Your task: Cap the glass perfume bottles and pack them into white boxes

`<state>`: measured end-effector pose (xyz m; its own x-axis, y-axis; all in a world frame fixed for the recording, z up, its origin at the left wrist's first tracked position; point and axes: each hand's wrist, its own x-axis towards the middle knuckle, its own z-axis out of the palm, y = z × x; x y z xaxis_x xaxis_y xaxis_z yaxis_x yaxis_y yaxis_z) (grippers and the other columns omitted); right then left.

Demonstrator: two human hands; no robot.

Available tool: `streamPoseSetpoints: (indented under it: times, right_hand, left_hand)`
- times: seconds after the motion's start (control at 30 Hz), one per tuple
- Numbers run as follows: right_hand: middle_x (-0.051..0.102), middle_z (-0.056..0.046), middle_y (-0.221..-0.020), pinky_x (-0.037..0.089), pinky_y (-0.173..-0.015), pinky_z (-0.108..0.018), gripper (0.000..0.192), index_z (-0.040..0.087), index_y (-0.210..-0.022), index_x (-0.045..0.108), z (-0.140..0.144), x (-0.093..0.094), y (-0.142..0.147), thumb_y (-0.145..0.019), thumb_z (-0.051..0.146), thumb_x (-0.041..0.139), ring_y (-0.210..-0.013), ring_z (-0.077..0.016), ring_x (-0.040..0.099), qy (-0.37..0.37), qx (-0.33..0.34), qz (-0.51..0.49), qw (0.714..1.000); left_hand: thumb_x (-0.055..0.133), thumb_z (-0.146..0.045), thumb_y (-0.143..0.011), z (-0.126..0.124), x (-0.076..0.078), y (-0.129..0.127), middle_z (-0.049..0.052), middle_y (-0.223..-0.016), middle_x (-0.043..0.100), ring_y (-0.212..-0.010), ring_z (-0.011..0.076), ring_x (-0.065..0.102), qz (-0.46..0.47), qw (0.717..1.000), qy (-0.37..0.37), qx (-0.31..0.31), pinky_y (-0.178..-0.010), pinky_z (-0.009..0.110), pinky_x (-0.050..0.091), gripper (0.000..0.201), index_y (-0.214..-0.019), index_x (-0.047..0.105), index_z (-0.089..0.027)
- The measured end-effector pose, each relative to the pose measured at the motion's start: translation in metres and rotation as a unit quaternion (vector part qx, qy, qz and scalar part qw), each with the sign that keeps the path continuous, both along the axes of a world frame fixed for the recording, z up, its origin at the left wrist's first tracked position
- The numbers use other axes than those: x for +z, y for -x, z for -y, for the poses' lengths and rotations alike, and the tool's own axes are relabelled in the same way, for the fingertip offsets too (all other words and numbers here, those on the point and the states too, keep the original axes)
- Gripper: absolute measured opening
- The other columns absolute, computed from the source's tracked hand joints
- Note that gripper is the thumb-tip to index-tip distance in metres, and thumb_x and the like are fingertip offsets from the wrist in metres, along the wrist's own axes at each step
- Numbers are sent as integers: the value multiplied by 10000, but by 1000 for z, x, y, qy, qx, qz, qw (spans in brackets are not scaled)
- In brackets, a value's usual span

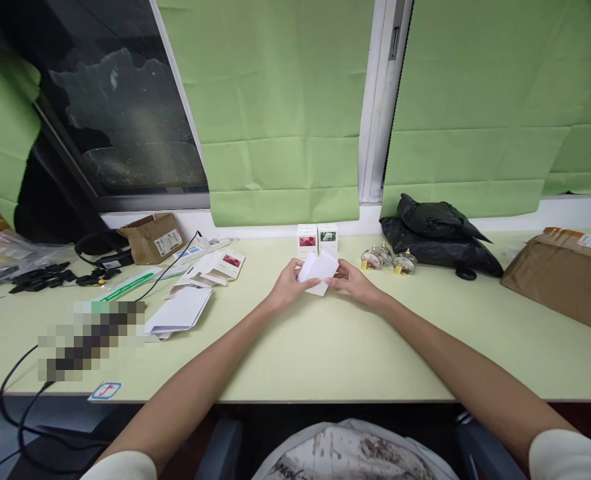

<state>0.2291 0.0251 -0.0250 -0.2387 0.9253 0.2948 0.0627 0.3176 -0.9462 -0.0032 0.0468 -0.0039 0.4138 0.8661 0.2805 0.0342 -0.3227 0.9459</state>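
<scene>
Between my two hands, above the middle of the table, is a small white carton (320, 270) with flaps at its top. My left hand (291, 283) grips its left side, thumb across the front. On the other side my right hand (354, 281) holds it with thumb and fingers. Right behind it stand small white boxes, one with a red flower picture (307, 240) and one with a white flower picture (328, 237). Several round glass bottles with gold tops (405, 263) stand to the right. Flattened white cartons (182, 310) lie in a pile to the left.
Black plastic bags (435, 233) lie at the back right, near a large brown cardboard box (565, 277). At the back left are an open brown box (151, 239), a power strip (202, 248) and black cables. Green curtains (285, 113) hang behind the table (335, 360).
</scene>
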Motion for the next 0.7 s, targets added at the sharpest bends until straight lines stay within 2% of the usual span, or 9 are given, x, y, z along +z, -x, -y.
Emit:
streamPoseSetpoints:
  times: [0.13,0.27,0.37,0.5,0.57,0.63,0.7]
  right_hand:
    - [733,-91,-1249,552,-912,-401,535,244,-1228,644,2,3,4,-788,455,862,-1141,-262,666,42,18,-65,997]
    - [758,-70,-1176,565,-899,-385,494,243,-1184,687,4,4,6,-764,409,886,-1073,-245,690,59,27,-102,993]
    - [765,-65,-1141,579,-883,-389,498,243,-1168,700,3,4,7,-737,386,906,-1038,-245,699,63,21,-121,990]
    - [772,-57,-1069,589,-863,-397,496,240,-1147,709,3,3,8,-716,372,919,-987,-241,706,69,18,-137,988]
    - [771,-54,-1069,587,-861,-388,484,241,-1155,711,3,2,7,-733,374,908,-985,-236,705,63,28,-139,988]
    - [768,-55,-1079,583,-859,-377,475,242,-1166,710,2,1,6,-751,377,897,-995,-233,702,57,38,-137,988]
    - [765,-54,-1080,578,-857,-367,472,243,-1169,710,2,0,5,-756,382,893,-1001,-231,698,54,38,-132,989]
  left_hand:
    - [944,-536,-637,-3,-2,-1,66,-980,760,-859,219,723,31,998,52,-23,-761,323,539,693,-1035,481,-207]
    - [787,-631,-808,-3,-5,0,60,-967,740,-843,197,690,25,999,15,-19,-736,304,509,556,-1043,531,-197]
    - [681,-626,-902,-6,-7,3,60,-1019,688,-863,180,634,-16,997,-66,39,-736,299,489,460,-1046,605,-196]
    - [773,-545,-845,-9,-8,7,83,-1243,607,-1015,201,596,-67,977,-149,138,-801,312,494,415,-1065,630,-222]
    - [804,-520,-820,-9,-7,7,85,-1258,611,-1048,207,609,-43,982,-133,123,-813,315,501,483,-1140,582,-235]
    - [805,-510,-821,-8,-5,7,76,-1166,661,-1003,205,637,-21,992,-95,80,-804,320,509,569,-1232,522,-238]
    - [795,-515,-830,-6,-3,6,77,-1118,694,-976,211,652,-25,996,-75,50,-806,330,517,586,-1264,532,-222]
